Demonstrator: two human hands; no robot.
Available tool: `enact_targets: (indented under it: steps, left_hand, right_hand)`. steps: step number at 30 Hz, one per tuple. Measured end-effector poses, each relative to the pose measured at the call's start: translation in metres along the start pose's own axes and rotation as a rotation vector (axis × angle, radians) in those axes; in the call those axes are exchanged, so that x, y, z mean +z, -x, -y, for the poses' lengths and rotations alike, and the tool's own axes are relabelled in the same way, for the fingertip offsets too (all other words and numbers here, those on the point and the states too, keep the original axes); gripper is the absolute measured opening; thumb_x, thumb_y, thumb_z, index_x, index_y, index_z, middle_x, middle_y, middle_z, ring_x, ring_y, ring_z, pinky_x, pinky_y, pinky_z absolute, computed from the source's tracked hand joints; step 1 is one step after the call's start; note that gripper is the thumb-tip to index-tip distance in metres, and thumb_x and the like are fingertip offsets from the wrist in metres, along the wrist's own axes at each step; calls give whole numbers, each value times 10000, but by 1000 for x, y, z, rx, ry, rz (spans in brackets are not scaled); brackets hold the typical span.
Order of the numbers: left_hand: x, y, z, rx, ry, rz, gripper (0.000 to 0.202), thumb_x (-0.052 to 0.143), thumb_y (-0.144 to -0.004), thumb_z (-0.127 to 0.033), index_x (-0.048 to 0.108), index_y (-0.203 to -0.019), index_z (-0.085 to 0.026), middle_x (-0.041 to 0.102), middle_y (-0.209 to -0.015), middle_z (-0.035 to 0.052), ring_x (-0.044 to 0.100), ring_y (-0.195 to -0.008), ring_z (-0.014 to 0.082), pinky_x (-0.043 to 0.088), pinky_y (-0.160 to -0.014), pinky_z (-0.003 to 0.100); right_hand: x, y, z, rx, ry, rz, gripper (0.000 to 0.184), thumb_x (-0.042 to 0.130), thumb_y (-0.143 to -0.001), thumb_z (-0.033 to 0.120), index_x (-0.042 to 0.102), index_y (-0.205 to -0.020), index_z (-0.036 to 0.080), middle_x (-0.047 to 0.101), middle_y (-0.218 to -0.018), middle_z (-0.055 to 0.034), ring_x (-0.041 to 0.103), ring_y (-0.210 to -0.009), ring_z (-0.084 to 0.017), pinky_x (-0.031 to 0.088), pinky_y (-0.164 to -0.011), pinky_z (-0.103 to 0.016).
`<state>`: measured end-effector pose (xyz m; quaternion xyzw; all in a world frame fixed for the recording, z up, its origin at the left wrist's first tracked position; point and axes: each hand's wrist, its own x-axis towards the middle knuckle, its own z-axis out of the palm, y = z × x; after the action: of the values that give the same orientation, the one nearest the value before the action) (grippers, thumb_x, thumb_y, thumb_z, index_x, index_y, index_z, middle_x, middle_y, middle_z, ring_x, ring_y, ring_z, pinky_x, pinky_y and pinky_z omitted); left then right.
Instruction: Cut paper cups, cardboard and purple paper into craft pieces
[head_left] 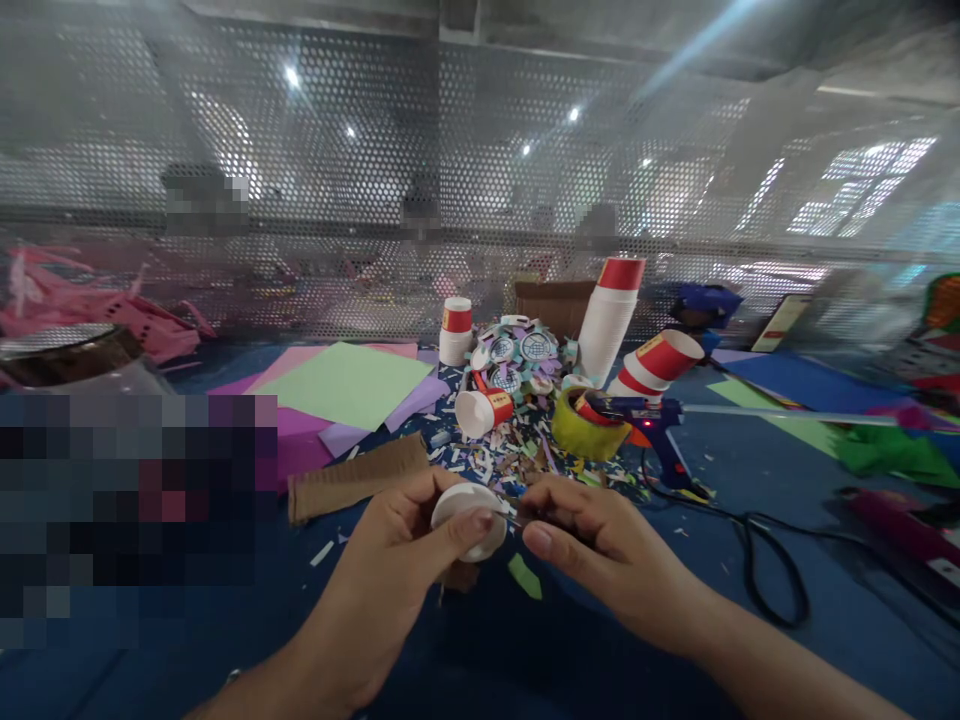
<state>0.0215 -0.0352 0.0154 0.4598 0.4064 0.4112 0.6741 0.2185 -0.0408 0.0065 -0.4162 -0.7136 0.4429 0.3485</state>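
Left hand [401, 545] pinches a white disc [466, 512], thumb across its face and fingers behind. The disc is held low in the centre of view, above the table [750, 480] and touching nothing on it. Right hand [592, 545] is curled closed around a thin dark item [520, 517] whose tip meets the disc's right edge. What this item is cannot be told.

Handling, as judged: the disc looks like thin paper or a cup base, so it is light, dry and not slippery, but easily creased. Its rim is likely the stiffest part and the soundest place to grip, while pressure on the flat middle would dent it.

Below the hands lies one green scrap [525, 577]. To the left lies one cardboard strip [352, 480], and beyond it one green sheet [349, 382] lies on top of purple and pink sheets.

Count of red-and-white cups:
- One short inverted stack [455, 332].
- One single cup on its side [484, 411].
- One tall inverted stack [611, 320].
- One stack on its side [656, 362].

Between the two inverted stacks sits one paper rosette [517, 355], with fine clippings strewn in front of it. To the right are one yellow tape roll [581, 432] and one blue glue gun [664, 420], whose black cable [765, 565] loops across the table. A perforated screen [375, 200] closes the far edge.
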Motion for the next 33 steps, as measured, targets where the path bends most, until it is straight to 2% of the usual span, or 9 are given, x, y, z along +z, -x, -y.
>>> enact_targets:
  steps: [9, 17, 25, 33]
  left_hand:
    - [-1, 0, 4, 18, -56, 15, 223, 750, -764, -360, 638, -775, -167, 585, -686, -9, 468, -627, 106, 365, -573, 229]
    - [3, 2, 5, 34, -45, 10, 244, 766, -747, -338, 604, -692, -163, 593, -642, -16, 476, -618, 97, 369, -591, 216]
    - [4, 4, 7, 22, 16, 76, 249, 765, -762, -324, 591, -674, -169, 604, -622, -27, 495, -609, 96, 384, -581, 212]
    - [5, 5, 6, 4, 19, 60, 278, 788, -740, -354, 604, -663, -160, 630, -645, -13, 531, -635, 102, 425, -608, 219]
  right_hand:
    - [0, -1, -2, -67, 151, -46, 285, 529, -934, 461, 590, -879, 188, 489, -699, 25, 428, -600, -106, 330, -532, -239]
    - [-1, 2, -1, -123, 286, -93, 274, 536, -925, 446, 603, -918, 180, 533, -703, 16, 465, -593, -115, 356, -544, -256]
    - [0, 4, -1, -169, 335, -89, 277, 522, -935, 427, 575, -830, 177, 504, -658, 29, 442, -555, -101, 336, -513, -250]
    - [0, 8, -1, -200, 359, -115, 265, 519, -940, 410, 564, -819, 179, 470, -630, 43, 410, -524, -91, 319, -492, -243]
